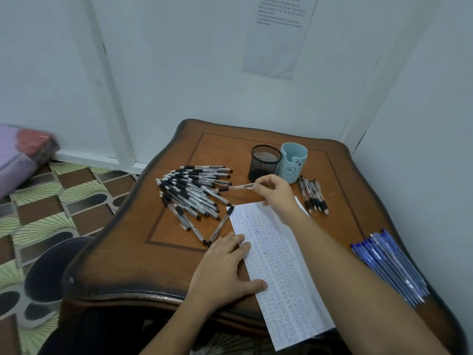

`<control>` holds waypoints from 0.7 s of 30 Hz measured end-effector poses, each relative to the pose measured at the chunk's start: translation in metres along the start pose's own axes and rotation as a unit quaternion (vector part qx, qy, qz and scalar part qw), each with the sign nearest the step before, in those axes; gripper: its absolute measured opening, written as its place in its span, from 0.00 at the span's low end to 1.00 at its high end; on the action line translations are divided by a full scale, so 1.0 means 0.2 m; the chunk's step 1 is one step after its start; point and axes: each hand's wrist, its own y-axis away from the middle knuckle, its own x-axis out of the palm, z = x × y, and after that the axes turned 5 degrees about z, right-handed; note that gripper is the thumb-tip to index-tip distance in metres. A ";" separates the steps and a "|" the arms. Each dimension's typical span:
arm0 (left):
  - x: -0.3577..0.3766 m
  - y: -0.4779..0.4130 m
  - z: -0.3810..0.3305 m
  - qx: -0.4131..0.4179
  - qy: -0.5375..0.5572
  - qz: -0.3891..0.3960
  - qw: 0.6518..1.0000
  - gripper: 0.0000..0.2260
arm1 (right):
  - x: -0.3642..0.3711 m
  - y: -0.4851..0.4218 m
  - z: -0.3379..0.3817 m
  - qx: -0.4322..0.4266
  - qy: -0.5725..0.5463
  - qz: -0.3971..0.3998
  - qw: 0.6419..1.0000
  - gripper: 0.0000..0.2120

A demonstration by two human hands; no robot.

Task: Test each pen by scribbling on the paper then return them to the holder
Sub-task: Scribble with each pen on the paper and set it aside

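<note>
— Where was the pen at that moment?

— In the right grip (275,193), pinched by the fingertips at one end. The pen (242,187) lay nearly level, its far end over the right edge of the pile of pens (194,196), just in front of the mesh holder (265,162). Whether it touched the pile I could not tell.

— And the other one?

— The left grip (225,265) was flat, fingers straight, pressing the left edge of the paper (281,265) to the counter (122,252).

— How did you judge the pen would handle?

— Light and stiff, with a clear plastic barrel, probably slick. The pens in the pile showed a black sleeve toward one end, rubber by the look of it. That seemed the place to take hold for scribbling, since an end pinch leaves the pen free to swing. The paper looked thin and would likely slide without that flat hand.

— Anything readable?

— No. No brand showed on any pen. The paper was covered in rows of small marks, too fine to read. The blue cup (294,162) beside the holder bore a drawn bear face and no words. A printed sheet (279,34) on the wall carried a few lines, too small to make out.
</note>
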 end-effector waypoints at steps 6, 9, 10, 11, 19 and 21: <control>0.00 0.00 0.00 -0.007 0.013 0.007 1.000 0.45 | -0.26 0.22 0.06 0.002 -0.312 -0.086 0.946 0.04; 0.01 0.00 -0.01 -0.015 0.020 0.011 1.000 0.46 | -0.33 0.33 0.02 0.011 -0.325 -0.077 0.943 0.08; 0.00 0.00 -0.01 -0.016 0.020 0.012 1.000 0.46 | -0.35 0.36 0.01 0.023 -0.316 -0.070 0.946 0.08; 0.00 0.00 -0.02 -0.017 0.018 0.014 1.000 0.45 | -0.36 0.38 0.00 0.033 -0.308 -0.065 0.949 0.07; 0.00 0.00 -0.02 -0.017 0.027 0.011 0.999 0.48 | -0.42 0.50 -0.09 0.011 -0.386 -0.079 0.919 0.11; 0.00 0.00 -0.02 -0.015 0.028 0.008 0.999 0.49 | -0.43 0.53 -0.12 0.014 -0.433 -0.064 0.899 0.18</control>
